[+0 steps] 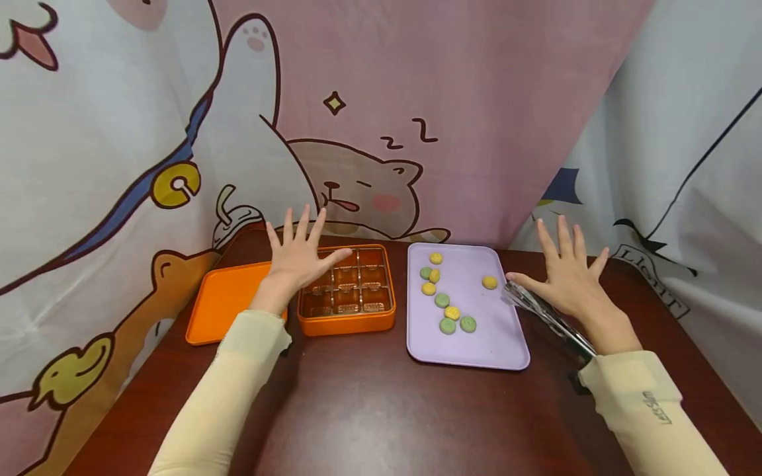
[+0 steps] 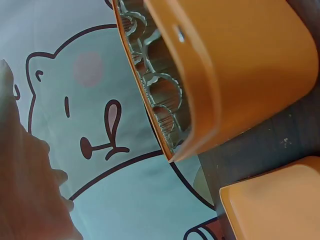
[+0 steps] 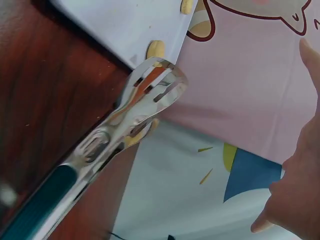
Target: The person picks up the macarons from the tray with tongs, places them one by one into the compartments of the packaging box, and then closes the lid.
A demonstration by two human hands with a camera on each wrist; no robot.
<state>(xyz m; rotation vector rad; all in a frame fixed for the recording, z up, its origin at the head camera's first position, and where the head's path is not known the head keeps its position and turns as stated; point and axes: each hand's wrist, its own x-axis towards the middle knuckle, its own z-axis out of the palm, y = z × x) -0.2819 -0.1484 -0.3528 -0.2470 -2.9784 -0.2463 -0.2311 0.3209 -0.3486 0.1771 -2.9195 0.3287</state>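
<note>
My left hand [image 1: 292, 264], fingers spread, hovers over the left edge of an orange box [image 1: 346, 322]. Inside that box is a clear plastic insert [image 1: 347, 279] with small compartments. Its orange lid [image 1: 223, 305] lies to the left, partly hidden by my left forearm. With fingers spread too, my right hand [image 1: 574, 281] is above metal tongs [image 3: 155, 95] with a dark green handle [image 3: 42, 200]. The tongs' head reaches the right rim of a lilac tray [image 1: 470, 350]. Several yellow cookies [image 1: 489, 282] and green cookies [image 1: 467, 324] lie on the tray. Neither hand holds anything.
A dark reddish-brown table [image 1: 369, 403] bears everything. Behind it hangs a curtain [image 1: 476, 132] with cartoon animals, meeting the table's back edge. The box stands between the lid and the tray.
</note>
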